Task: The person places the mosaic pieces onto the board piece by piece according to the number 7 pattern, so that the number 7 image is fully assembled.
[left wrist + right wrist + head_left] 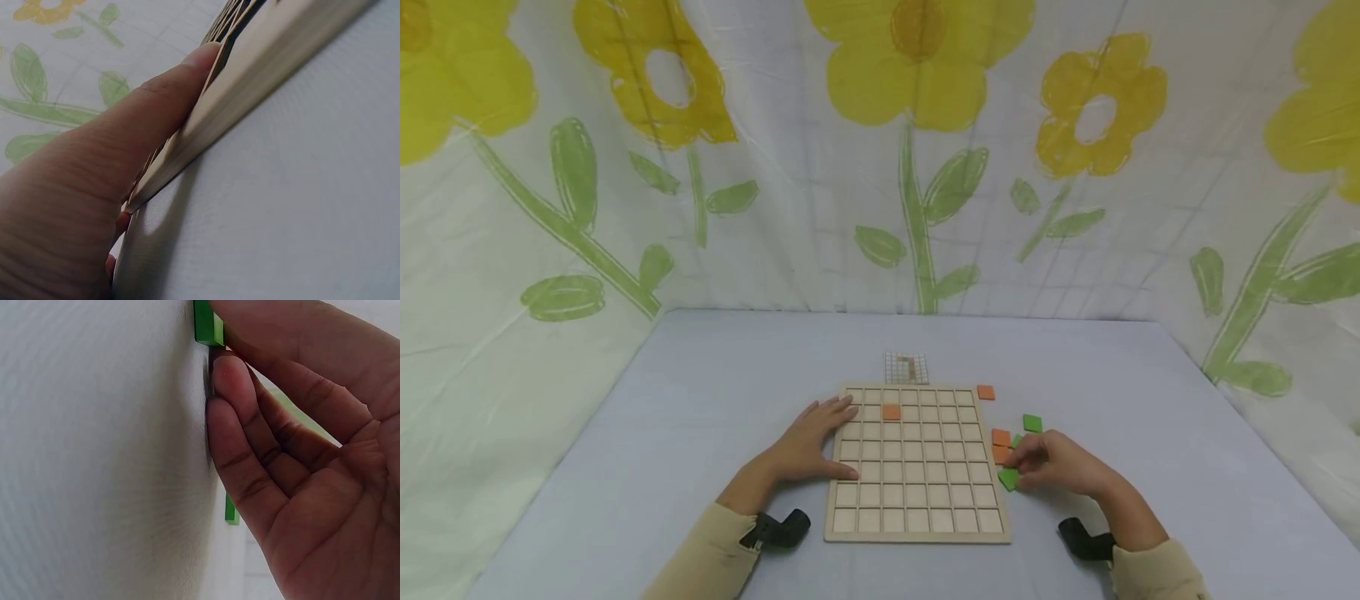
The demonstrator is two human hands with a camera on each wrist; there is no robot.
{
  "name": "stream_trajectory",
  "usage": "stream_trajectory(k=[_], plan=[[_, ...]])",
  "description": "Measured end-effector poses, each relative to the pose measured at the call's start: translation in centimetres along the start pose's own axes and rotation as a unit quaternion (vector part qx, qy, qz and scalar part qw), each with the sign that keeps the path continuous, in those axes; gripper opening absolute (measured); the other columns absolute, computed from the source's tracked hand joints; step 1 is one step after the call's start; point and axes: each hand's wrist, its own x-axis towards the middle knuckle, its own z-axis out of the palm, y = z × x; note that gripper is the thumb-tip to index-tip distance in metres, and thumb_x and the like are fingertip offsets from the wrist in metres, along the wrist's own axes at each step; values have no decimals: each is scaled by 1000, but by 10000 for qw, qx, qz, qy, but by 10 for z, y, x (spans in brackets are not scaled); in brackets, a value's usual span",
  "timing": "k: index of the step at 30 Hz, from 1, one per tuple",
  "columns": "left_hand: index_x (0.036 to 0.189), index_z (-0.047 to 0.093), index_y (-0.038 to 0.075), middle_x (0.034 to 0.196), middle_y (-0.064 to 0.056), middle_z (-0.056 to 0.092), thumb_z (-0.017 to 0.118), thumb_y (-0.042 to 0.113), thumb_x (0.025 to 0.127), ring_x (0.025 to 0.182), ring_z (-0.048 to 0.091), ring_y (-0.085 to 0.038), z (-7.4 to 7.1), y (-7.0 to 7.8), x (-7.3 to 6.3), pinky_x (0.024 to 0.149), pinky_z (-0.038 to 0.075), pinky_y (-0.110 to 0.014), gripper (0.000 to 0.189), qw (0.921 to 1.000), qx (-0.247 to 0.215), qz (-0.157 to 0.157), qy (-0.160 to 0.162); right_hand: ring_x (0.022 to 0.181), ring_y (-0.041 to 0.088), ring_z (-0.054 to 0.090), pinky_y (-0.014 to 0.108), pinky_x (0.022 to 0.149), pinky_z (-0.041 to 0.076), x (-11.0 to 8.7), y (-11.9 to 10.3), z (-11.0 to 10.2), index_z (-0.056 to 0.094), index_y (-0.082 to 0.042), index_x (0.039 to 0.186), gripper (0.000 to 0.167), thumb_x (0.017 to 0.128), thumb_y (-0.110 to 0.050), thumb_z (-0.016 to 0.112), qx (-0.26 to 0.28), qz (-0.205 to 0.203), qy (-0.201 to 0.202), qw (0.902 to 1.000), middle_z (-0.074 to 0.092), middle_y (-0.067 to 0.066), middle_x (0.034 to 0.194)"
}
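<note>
The bare right hand (1063, 465) has its fingers curled at a flat green square tile (1008, 479) on the counter, right of the board; the thumb touches the tile, but I cannot tell whether it is pinched. The bare left hand (808, 437) has its fingers spread and relaxed, with fingertips and thumb resting on the left edge of a pale wooden gridded board (917, 538). Close to the right hand are two orange square tiles (1001, 437), one nearer and one farther, a partly hidden green tile (1017, 439) and, farther back, another green square tile (1032, 422). One more orange tile (986, 392) lies beside the board's far right corner. A single orange tile (891, 412) sits in the second row from the far edge, third column from the left. Just beyond that edge, a small printed grid card (906, 367) lies on the white counter (760, 358). Behind hangs a white curtain (805, 233) with yellow flowers
</note>
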Motion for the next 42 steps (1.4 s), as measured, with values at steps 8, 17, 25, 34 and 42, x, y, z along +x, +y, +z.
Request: stream_trajectory(k=[8,17,25,34,42], plan=[[142,38,7,152,-10,29,75,55,68,141,24,-32,-1,1,0,119,12,-49,96,10000,-29,-13,-4,77,3,56,18,67,52,1,0,2,67,-3,94,26,71,-7,77,-331,-58,37,9994,66,4,92],[142,38,7,152,-11,30,75,54,68,141,24,-33,-1,1,-1,119,13,-50,95,10000,-26,7,18,76,4,55,18,65,51,0,-5,2,66,-4,91,25,70,-9,79,-456,33,55,9989,65,2,89],[142,38,6,152,-12,30,76,53,68,141,24,-34,-1,2,-1,118,12,-51,95,10000,-89,20,18,76,3,56,19,65,52,-1,-6,2,66,-6,90,24,70,-9,79,-670,-81,154,9976,65,0,88],[142,37,7,153,-10,29,75,55,68,142,23,-32,1,0,0,119,12,-50,96,10000,-41,21,-9,74,2,56,19,65,52,-1,-8,1,66,-6,89,26,69,-15,81,-808,-114,81,9966,65,-2,85],[142,38,7,152,-10,29,76,54,67,142,23,-32,1,0,0,119,12,-50,96,10000,-78,5,6,72,1,55,18,63,52,5,-12,-3,66,-6,88,24,70,-15,80,-901,-85,29,9959,64,-2,83]])
